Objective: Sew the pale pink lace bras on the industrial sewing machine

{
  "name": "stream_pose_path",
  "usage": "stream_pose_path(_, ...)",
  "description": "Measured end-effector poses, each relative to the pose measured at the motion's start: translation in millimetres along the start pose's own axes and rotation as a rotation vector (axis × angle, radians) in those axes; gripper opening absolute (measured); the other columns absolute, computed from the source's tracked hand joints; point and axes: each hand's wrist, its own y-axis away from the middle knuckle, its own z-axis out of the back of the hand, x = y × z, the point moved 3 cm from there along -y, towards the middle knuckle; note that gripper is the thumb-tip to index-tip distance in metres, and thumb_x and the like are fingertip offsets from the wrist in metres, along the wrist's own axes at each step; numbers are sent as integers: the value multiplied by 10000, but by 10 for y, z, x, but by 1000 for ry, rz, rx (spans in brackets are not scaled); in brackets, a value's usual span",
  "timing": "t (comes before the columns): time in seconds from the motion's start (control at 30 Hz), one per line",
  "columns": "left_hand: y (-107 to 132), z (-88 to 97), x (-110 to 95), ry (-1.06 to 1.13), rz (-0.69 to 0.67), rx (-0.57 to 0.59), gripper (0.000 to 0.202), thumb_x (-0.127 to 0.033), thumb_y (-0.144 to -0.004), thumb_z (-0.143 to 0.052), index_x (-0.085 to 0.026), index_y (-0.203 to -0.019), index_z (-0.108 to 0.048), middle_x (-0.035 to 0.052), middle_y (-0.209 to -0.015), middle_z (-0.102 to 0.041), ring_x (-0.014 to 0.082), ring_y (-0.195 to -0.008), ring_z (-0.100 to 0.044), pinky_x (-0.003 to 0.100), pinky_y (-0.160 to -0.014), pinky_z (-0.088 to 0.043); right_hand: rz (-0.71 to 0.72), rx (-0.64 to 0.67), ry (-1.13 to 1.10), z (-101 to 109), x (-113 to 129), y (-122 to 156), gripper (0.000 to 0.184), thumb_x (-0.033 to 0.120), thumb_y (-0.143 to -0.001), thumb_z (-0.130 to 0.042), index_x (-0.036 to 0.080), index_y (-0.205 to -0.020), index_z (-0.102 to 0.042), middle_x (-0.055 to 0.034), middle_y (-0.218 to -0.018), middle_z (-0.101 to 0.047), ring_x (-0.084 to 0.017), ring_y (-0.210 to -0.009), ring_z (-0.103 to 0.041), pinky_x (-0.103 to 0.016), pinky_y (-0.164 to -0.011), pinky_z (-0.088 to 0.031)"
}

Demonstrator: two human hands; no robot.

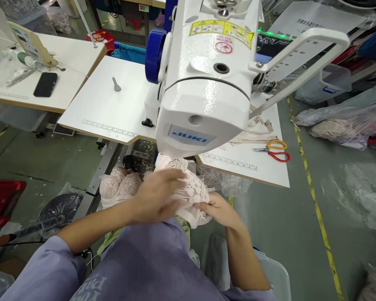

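Observation:
A pale pink lace garment [188, 184] lies bunched under the head of a white JUKI sewing machine [207, 83]. My left hand [158, 194] rests on top of the lace, fingers stretched toward the right and blurred by motion. From below on the right, my right hand [217, 209] pinches the edge of the lace. A second pink lace piece [119, 186] lies to the left, by my left forearm.
Scissors with orange and red handles [275, 150] and beige straps [257, 133] lie on the white machine table [106, 108]. A black phone [45, 84] sits on a table at left. Plastic bags of fabric [341, 125] sit on the floor at right. A red crate [1, 198] stands left.

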Motion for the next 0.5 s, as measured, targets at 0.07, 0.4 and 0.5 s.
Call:
stream_pose_path(0.07, -35, -74, -259, 38, -184, 191, 425, -347, -955, -564, -204, -1354, -531, 158, -1456, -583, 281, -1411, -500, 450, -1205, -393, 108, 99, 137, -95, 271, -15, 328, 444, -984, -530, 237, -915, -775, -46, -875, -760, -248, -857, -696, -359, -799, -554)
stream_pose_path(0.4, 80, -111, 264, 172, 428, 540, 252, -329, -956, -579, -173, -786, -681, -3, -568, -598, 127, -516, -532, 241, -515, -306, -35, 22, 337, -173, 689, -155, 270, 375, -1029, -491, 241, -1248, -575, 27, -714, -669, -164, -597, -577, -268, -587, -389)
stream_pose_path(0.5, -6, 32, 437, 210, 527, 440, 383, -421, -972, -526, -172, -692, -604, -25, -517, -491, 94, -469, -394, 234, -486, -237, -1, -107, 334, -71, 633, -341, 254, 424, -1017, -509, 228, -977, -665, -5, -718, -655, -175, -645, -579, -278, -599, -374)
